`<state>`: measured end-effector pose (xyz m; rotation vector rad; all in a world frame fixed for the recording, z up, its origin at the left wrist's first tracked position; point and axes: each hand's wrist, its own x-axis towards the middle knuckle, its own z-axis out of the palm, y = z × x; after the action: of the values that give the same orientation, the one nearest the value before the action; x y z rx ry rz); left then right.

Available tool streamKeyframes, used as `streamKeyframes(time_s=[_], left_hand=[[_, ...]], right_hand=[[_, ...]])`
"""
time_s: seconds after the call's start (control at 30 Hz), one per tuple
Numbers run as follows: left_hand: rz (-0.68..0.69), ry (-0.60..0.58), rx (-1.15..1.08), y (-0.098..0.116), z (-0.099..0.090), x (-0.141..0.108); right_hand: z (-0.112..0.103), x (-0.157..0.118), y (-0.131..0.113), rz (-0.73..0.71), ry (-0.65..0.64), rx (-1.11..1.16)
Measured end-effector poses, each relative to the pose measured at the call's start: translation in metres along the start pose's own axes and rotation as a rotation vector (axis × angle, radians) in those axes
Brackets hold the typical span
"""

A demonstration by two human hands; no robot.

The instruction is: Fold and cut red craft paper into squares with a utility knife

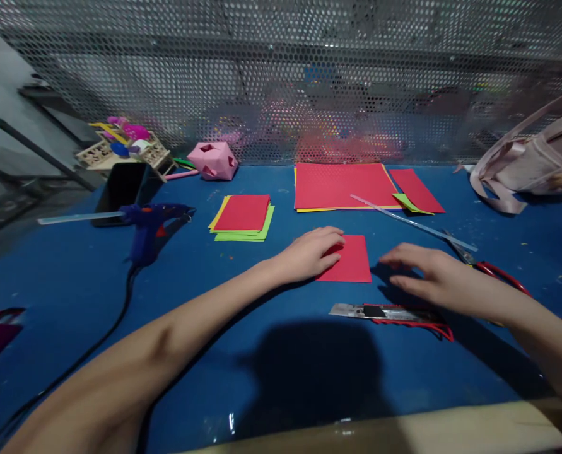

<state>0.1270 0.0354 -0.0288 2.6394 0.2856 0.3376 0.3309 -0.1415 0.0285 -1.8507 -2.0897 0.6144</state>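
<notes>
Both forearms reach in from the near side of the blue table, the left one stretched long across it, the right one coming in from the lower right corner. Just nearer than the right hand lies a box cutter, its metal end pointing left.

The right hand hovers over the table, holding nothing: its fingers are bent and point left, the thumb sits below them, and a moderate gap parts the two. Just beyond its fingertips is the red paper square. The left hand rests palm down on that square's left part, fingers loosely curved, thumb a little apart — laid on the paper rather than closed round it.

To the right of the right hand, partly behind its wrist, are scissors with red handles. Left of the left hand and slightly farther sits a stack of small papers, red on top; well beyond that lies a glue gun.

Farther out than both hands — a clear glue stick, then large red sheets against the perforated metal panel.
</notes>
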Motion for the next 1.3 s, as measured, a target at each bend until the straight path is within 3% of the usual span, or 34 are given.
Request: streamKeyframes(time_s=[0.13, 0.3, 0.43, 0.5, 0.63, 0.8, 1.03, 1.3], left_hand=[[-0.193, -0.024, 0.205, 0.018, -0.008, -0.007], [-0.13, -0.142, 0.271, 0.037, -0.013, -0.014], [-0.09, -0.21, 0.321, 0.041, -0.012, -0.015], [-0.08, -0.237, 0.374, 0.042, -0.012, -0.014], [-0.023, -0.261, 0.475, 0.043, -0.01, -0.013], [-0.009, -0.246, 0.541, 0.042, -0.007, -0.012], [-0.066, -0.211, 0.443, 0.037, -0.009, -0.012], [-0.042, -0.154, 0.505, 0.035, -0.001, -0.014]], right_hand=[[0.003, 0.058, 0.02, 0.17, 0.169, -0.015], [0.015, 0.096, 0.037, 0.232, 0.2, 0.042], [0.014, 0.089, 0.038, 0.206, 0.186, 0.076], [0.009, 0.077, 0.034, 0.089, 0.136, 0.032], [0.002, 0.048, 0.012, -0.256, -0.072, -0.228], [0.011, 0.037, -0.018, -0.307, -0.211, -0.561], [0.023, 0.049, -0.006, -0.387, -0.112, -0.709], [0.029, 0.056, 0.008, -0.288, 0.087, -0.62]])
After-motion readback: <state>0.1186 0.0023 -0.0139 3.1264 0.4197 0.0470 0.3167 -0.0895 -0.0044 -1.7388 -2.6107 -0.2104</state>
